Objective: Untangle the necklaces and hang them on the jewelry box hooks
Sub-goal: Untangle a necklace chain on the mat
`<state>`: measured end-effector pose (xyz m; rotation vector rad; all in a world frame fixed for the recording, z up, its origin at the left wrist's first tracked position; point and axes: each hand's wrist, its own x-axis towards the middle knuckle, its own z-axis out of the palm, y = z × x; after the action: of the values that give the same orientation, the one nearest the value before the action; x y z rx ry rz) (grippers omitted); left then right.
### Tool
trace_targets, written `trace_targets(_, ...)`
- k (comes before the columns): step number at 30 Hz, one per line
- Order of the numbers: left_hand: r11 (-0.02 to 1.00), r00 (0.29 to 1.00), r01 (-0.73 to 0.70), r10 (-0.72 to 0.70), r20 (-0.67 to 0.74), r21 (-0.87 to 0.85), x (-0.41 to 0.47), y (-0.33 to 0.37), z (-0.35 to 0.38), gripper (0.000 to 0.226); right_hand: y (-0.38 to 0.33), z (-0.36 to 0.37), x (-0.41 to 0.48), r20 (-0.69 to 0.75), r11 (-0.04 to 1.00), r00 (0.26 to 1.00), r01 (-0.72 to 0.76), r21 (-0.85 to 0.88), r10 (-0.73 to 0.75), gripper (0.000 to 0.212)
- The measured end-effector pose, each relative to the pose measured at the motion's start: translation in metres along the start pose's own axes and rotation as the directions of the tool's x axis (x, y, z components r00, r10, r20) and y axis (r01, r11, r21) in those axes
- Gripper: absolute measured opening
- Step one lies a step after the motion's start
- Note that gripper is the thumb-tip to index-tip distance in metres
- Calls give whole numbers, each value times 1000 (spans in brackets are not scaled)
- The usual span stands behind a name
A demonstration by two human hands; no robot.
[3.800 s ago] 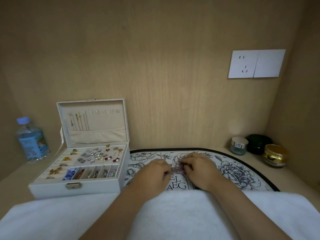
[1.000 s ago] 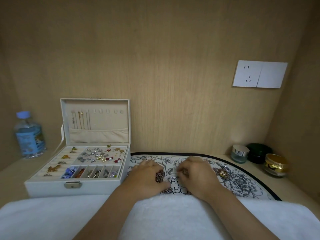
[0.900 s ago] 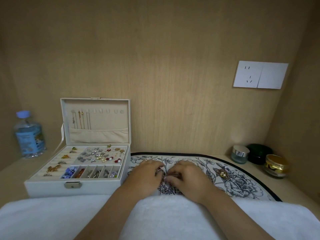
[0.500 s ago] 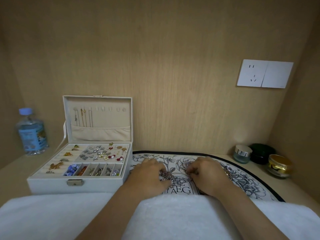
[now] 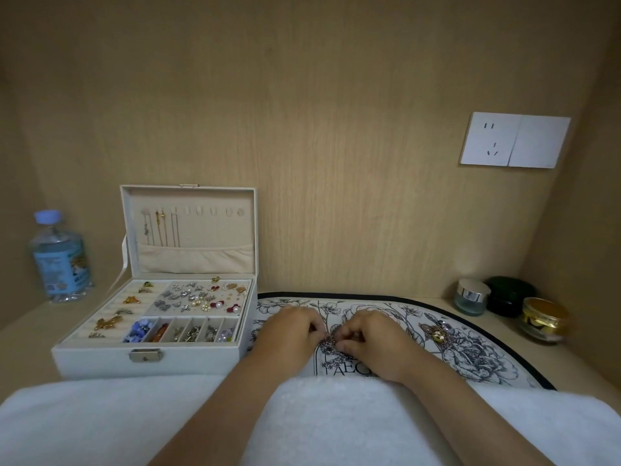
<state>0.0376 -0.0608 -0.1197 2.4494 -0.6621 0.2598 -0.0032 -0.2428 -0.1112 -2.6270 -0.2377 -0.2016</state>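
Observation:
A tangled bundle of silvery necklace chains (image 5: pixel 331 352) lies on the floral mat (image 5: pixel 477 358) between my hands. My left hand (image 5: pixel 291 334) and my right hand (image 5: pixel 373 341) both pinch the tangle with curled fingers, almost touching each other. A gold and brown pendant piece (image 5: pixel 437 333) lies apart on the mat to the right. The white jewelry box (image 5: pixel 100 359) stands open at the left. Its lid (image 5: pixel 215 237) has a row of hooks (image 5: pixel 201 210); three thin chains (image 5: pixel 160 227) hang from the leftmost ones.
A water bottle (image 5: pixel 58 257) stands left of the box. Three small jars (image 5: pixel 472 297) (image 5: pixel 509 295) (image 5: pixel 542 319) sit at the right wall. A white towel (image 5: pixel 100 418) lies under my forearms. A wall socket (image 5: pixel 514 140) is on the back panel.
My hands have drawn closer together over the tangle, which was stretched wider between them half a second ago. The view has shifted slightly.

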Motion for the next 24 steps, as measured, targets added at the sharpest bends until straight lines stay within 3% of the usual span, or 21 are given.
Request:
trace_targets(3,971,998,63,-64,0,-230,-1,7,-1,11,0,0,-1,12,1000,1000,-7,9,6,12)
trace_targets(5,900,995,95,-101,9,-425,-1,14,-4,11,-1,0,-2,23,989,999,-28,142,25,6)
trace_targets(6,853,992,114,-122,19,-510,-2,17,-6,11,-1,0,-3,21,969,999,-42,242,39,15)
trace_targets(11,566,971,229,-188,146,-792,-3,23,-13,10,-8,-13,-8,-84,760,991,-23,649,101,20)
trace_targets(14,373,950,309,-159,268,-875,-3,24,-16,12,-10,-23,-11,-25,612,991,-62,789,132,20)
trace_targets(15,357,944,331,-127,306,-873,-3,24,-16,12,-11,-25,-12,0,550,991,-73,832,131,21)
trace_targets(18,492,933,332,-43,358,-805,-7,25,-21,13,-18,-29,-13,31,379,991,-78,922,131,23)
trace_targets(22,699,933,244,20,359,-672,-12,23,-24,19,-21,-33,-16,38,259,993,-67,963,114,21)
trace_targets(24,749,942,224,-3,334,-623,-12,21,-23,22,-19,-35,-18,39,232,992,-67,970,122,20)
